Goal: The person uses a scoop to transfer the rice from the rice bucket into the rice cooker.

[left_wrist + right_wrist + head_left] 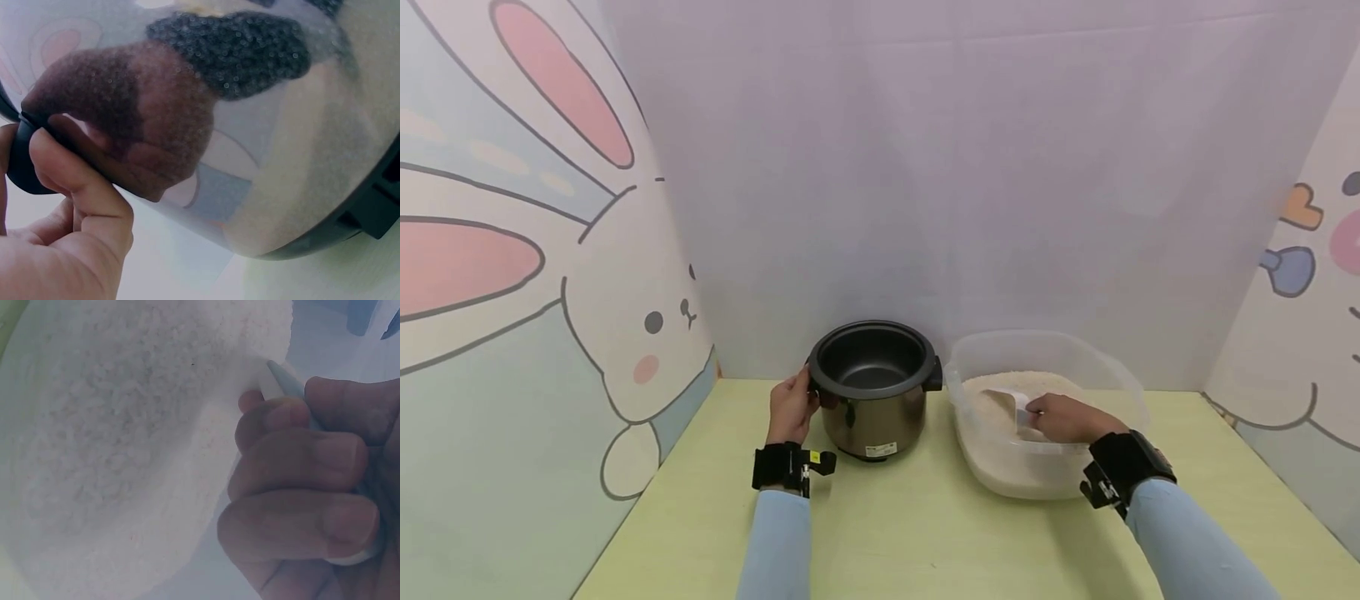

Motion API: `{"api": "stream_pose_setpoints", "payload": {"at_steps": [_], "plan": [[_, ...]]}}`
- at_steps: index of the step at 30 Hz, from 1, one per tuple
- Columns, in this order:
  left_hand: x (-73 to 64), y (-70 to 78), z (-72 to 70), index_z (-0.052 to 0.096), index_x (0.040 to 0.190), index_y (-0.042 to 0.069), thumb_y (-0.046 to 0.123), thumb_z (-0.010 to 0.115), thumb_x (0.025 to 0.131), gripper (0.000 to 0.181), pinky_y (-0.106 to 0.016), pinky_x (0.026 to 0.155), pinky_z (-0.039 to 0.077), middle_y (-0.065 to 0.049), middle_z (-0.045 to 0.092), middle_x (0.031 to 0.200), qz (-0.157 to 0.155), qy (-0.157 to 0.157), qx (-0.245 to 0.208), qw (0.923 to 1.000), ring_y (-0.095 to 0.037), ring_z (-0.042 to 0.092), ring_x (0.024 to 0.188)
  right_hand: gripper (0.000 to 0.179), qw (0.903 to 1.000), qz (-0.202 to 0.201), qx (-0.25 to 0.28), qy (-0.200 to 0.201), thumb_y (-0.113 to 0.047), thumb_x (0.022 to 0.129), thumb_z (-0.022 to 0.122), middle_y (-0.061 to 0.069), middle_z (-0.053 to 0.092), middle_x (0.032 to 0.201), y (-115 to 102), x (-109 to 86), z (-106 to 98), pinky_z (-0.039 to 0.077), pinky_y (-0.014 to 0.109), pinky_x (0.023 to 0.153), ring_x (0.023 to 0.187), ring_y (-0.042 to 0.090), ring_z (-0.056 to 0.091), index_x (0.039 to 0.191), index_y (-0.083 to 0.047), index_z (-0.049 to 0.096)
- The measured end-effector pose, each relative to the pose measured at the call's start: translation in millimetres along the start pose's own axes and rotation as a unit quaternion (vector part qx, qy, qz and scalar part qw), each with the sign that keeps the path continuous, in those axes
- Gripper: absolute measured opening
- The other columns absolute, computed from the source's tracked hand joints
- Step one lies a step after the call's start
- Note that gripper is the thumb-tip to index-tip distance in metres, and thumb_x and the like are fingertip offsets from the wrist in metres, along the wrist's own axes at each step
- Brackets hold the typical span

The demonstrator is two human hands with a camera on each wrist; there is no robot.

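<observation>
A brown metallic rice cooker (880, 421) with a black rim and a dark inner pot stands on the table, its lid off. My left hand (792, 408) grips the black side handle (26, 159) on its left, thumb and fingers pinching it in the left wrist view. To the right of the cooker is a translucent plastic tub (1045, 479) holding white rice (1037, 383). Inside it, my right hand (1063, 418) holds a white scoop (1019, 403) by its handle, fingers curled round it. The scoop's head is down at the rice, part of it hidden by the tub wall.
A pale yellow-green table (910, 533) carries both vessels. Behind them hangs a plain light curtain (925, 183). Side panels with cartoon rabbits (617, 333) border the table left and right. The cooker's other handle (933, 375) faces the tub.
</observation>
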State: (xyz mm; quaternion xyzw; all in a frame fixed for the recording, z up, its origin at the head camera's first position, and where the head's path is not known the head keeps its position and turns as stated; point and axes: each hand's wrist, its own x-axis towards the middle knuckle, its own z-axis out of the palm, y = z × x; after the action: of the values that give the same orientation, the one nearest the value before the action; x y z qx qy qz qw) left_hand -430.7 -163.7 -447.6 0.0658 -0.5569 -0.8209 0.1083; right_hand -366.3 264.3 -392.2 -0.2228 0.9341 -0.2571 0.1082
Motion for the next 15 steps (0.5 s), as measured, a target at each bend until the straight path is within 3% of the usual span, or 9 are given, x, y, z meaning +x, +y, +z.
{"api": "stream_pose_setpoints", "payload": {"at_steps": [9, 15], "plan": [[0.9, 0.4, 2.0, 0.058, 0.07, 0.009, 0.028, 0.066, 0.102, 0.038, -0.023, 0.054, 0.041, 0.0, 0.047, 0.072, 0.01, -0.003, -0.004, 0.9999, -0.009, 0.04, 0.052, 0.027, 0.996, 0.02, 0.082, -0.027, -0.007, 0.106, 0.042, -0.003, 0.039, 0.066, 0.6, -0.5, -3.1, 0.028, 0.029, 0.06, 0.06, 0.013, 0.03, 0.082, -0.002, 0.053], [1.4, -2.5, 0.7, 0.059, 0.072, 0.008, 0.027, 0.066, 0.103, 0.037, -0.023, 0.053, 0.041, 0.0, 0.047, 0.072, 0.008, -0.004, -0.007, 0.9999, -0.009, 0.039, 0.051, 0.026, 0.9942, 0.029, 0.101, -0.019, -0.009, 0.106, 0.042, -0.001, 0.043, 0.067, 1.8, -2.8, -3.3, 0.032, 0.03, 0.059, 0.06, 0.013, 0.035, 0.108, 0.002, 0.065]]}}
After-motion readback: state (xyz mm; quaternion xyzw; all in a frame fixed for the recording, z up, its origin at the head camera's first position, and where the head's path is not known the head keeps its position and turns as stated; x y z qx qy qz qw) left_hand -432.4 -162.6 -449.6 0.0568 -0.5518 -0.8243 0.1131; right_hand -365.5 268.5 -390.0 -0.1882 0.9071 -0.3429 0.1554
